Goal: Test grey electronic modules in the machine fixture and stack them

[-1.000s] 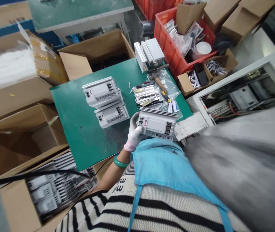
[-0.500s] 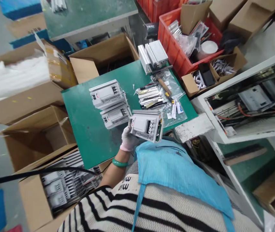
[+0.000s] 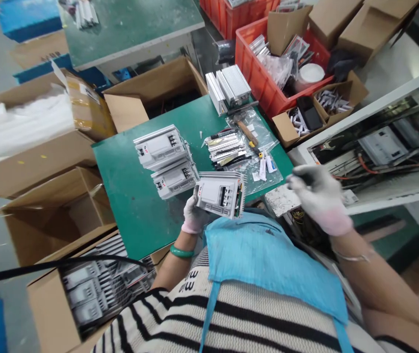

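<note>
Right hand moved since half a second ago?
Yes. Out of view then, the right hand now shows just right of the green table; its exact path isn't shown.

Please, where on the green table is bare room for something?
On the near green table, the widest patch lies between its two grey finned boxes, its left edge and the white-gloved left hand. A smaller one separates those boxes from the silver finned blocks. Crowded: the right side, with silver strips, a wooden-handled tool, clear plastic.
</note>
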{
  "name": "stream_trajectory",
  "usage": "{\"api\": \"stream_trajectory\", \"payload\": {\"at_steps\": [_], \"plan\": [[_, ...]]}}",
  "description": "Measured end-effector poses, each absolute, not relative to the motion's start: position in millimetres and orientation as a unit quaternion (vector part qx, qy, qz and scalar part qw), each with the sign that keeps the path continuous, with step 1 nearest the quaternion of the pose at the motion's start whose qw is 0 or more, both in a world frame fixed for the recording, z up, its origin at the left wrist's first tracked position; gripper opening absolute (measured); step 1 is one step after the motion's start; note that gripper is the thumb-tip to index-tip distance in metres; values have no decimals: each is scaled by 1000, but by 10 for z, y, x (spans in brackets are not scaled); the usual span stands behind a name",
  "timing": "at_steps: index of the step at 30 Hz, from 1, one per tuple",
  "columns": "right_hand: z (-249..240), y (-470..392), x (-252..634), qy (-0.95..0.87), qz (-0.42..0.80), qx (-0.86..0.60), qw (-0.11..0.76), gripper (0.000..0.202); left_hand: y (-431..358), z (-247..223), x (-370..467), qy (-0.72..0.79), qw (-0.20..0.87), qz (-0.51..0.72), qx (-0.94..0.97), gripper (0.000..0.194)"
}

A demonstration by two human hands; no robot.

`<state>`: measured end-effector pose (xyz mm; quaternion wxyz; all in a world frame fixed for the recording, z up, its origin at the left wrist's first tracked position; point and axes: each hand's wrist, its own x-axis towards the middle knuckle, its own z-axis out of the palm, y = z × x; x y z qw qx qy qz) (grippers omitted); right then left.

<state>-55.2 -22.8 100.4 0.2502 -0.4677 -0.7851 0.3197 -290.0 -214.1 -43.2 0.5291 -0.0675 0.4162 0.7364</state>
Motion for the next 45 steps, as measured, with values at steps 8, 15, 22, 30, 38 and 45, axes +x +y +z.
{"api": "stream_trajectory", "payload": {"at_steps": [8, 15, 22, 30, 38, 45], "plan": [[556, -231, -1133, -713, 583, -353, 165, 37, -2077, -238, -2872, 459, 510, 727, 6, 49], [378, -78, -1214, -709, 613, -340, 81, 46, -2038, -300, -2824, 486, 467, 733, 85, 64], [153, -11, -1320, -720, 608, -334, 7, 30, -1981, -484, -2802, 544, 421, 708, 160, 76], [-143, 89, -1263, -669, 646, -368, 9, 53, -2038, -482, -2641, 493, 491, 718, -19, 93], [-280, 99, -1276, -654, 654, -380, 2, 63, -2036, -536, -2313, 413, 594, 685, -84, 76], [-409, 45, -1268, -650, 666, -366, -20, 65, -1973, -527, -2135, 400, 597, 690, -88, 80]]}}
